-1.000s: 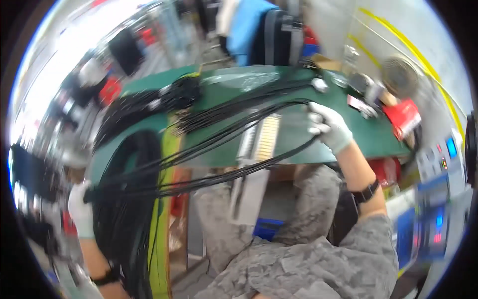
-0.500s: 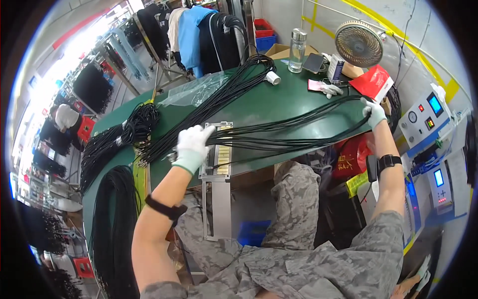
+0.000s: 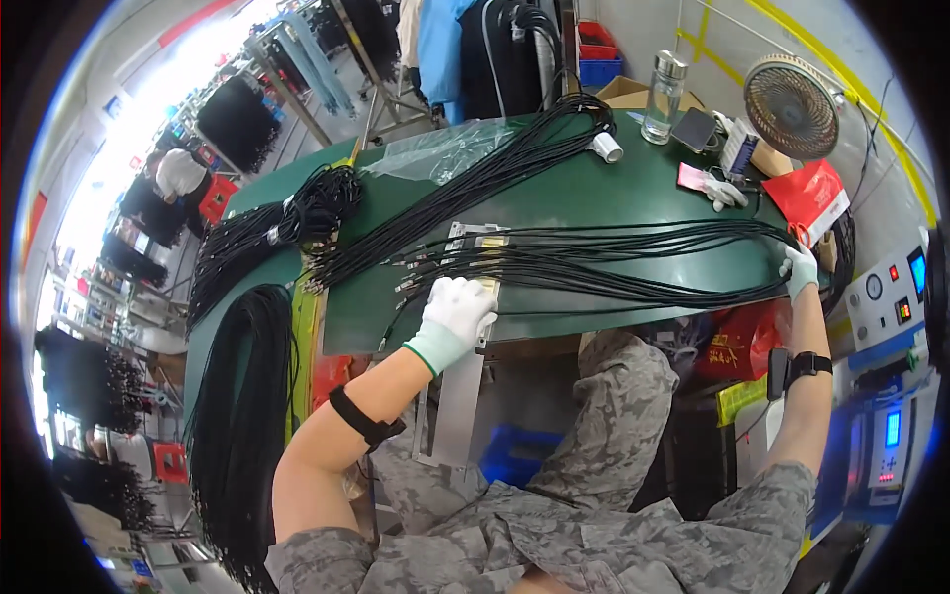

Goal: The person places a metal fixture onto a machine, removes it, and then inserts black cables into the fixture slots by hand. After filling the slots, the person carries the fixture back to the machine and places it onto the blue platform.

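A bundle of black cables point(image 3: 633, 289) stretches across the green table in front of me, its loose metal-tipped ends at the left. My right hand point(image 3: 800, 269), in a white glove, is closed around the looped right end of this bundle at the table's edge. Also gloved, my left hand point(image 3: 455, 315) is curled shut at the near side of the loose ends, over a metal fixture point(image 3: 492, 287) with yellowish blocks. One cable passes beneath that hand; whether the fingers grip it is hidden.
Further black cable bundles point(image 3: 272, 223) lie at the left, one hanging over the edge point(image 3: 242, 396). Behind are a plastic sheet point(image 3: 435, 153), a white roll point(image 3: 606, 148), a glass bottle point(image 3: 663, 96), a fan point(image 3: 792, 104) and a red packet point(image 3: 807, 198). Control boxes point(image 3: 886, 297) stand right.
My left hand has left its raised hold around the cables and come down nearer me, beside their ends. The bundle lies more spread out. The view has shifted, so the table appears further right.
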The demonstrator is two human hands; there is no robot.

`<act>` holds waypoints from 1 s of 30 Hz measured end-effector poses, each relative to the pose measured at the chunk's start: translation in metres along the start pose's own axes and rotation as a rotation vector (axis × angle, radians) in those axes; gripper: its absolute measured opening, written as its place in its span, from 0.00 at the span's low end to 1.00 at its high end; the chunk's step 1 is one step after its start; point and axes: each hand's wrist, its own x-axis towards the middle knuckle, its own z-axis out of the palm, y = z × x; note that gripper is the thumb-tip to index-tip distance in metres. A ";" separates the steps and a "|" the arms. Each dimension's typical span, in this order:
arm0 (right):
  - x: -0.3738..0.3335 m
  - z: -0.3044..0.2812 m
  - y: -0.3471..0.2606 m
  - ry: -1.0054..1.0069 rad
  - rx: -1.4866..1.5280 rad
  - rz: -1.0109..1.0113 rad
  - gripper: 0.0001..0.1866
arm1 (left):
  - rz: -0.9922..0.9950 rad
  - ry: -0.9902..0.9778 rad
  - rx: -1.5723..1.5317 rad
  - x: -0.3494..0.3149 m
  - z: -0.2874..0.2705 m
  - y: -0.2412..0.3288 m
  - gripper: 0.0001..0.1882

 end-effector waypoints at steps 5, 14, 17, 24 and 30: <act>0.028 -0.016 -0.009 0.184 -0.847 -0.711 0.25 | -0.011 0.105 0.091 -0.006 -0.003 -0.014 0.06; -0.026 0.032 -0.059 0.512 -1.650 -0.611 0.32 | -0.197 0.270 0.020 -0.025 0.001 -0.022 0.15; -0.071 0.100 -0.080 0.346 -1.423 -0.965 0.34 | -0.325 0.412 -0.042 -0.040 0.000 -0.017 0.23; -0.220 0.307 -0.037 -0.868 -0.819 -1.105 0.51 | -0.564 0.423 -0.224 -0.099 0.006 0.014 0.20; -0.284 0.408 -0.016 -0.970 -1.139 -1.045 0.53 | -0.523 0.431 -0.041 -0.101 0.029 0.024 0.20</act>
